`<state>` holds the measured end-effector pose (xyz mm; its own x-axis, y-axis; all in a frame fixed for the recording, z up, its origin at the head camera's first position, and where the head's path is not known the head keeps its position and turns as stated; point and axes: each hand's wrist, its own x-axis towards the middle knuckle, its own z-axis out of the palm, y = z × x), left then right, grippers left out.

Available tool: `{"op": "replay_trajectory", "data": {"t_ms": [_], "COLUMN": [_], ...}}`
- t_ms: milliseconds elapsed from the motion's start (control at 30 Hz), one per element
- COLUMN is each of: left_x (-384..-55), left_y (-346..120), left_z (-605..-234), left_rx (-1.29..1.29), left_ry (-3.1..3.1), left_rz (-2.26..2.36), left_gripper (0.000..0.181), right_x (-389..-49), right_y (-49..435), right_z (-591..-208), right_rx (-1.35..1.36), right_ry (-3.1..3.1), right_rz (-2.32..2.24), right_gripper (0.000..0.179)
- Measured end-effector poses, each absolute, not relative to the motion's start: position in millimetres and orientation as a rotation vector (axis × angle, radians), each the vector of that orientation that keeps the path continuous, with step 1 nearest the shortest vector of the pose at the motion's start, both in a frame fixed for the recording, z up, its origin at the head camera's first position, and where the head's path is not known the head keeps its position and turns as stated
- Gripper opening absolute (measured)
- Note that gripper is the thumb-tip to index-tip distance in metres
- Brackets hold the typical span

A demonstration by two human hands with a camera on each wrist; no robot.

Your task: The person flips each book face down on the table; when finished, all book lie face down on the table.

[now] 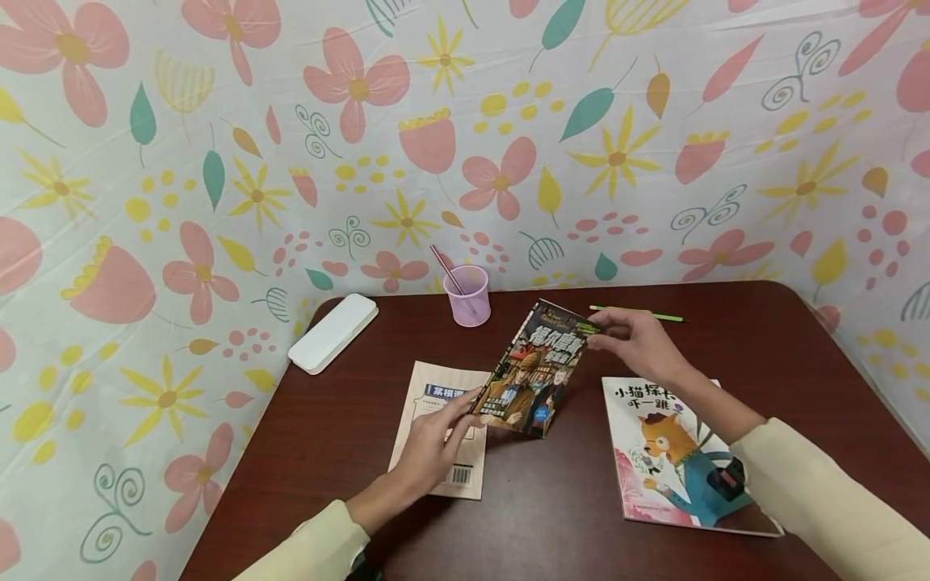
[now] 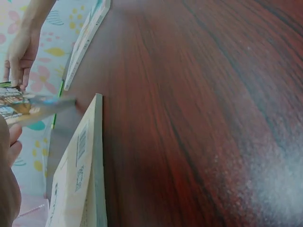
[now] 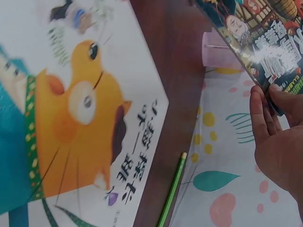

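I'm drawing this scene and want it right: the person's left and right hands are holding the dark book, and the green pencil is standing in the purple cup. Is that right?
Not quite: the green pencil isn't in the purple cup. The head view shows it lying on the table. The left hand and right hand do hold the dark book.
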<state>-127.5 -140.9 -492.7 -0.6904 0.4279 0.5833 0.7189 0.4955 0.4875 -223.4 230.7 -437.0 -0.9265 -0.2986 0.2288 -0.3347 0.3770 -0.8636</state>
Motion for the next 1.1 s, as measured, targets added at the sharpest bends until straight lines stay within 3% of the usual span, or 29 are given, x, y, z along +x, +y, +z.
{"op": "replay_trajectory", "data": {"t_ms": [367, 733, 1100], "left_x": [-132, -133, -134], "left_y": [-141, -146, -155], "left_z": [-489, -484, -487], "left_rx": [-0.786, -0.782, -0.878], "left_ry": [-2.201, -2.115, -2.108], "left_rz": [-1.142, -1.277, -1.110], "left_gripper": [0.032, 0.030, 0.033], "right_x": [-221, -213, -213], "right_y": [225, 226, 223], "right_z": [-429, -421, -426], "right_rx": [0.504, 0.360, 0.407], "right_ry": [-2.282, -2.290, -2.147], "right_rz": [2.005, 2.236, 2.511], "right_gripper": [0.027, 0.049, 0.050]}}
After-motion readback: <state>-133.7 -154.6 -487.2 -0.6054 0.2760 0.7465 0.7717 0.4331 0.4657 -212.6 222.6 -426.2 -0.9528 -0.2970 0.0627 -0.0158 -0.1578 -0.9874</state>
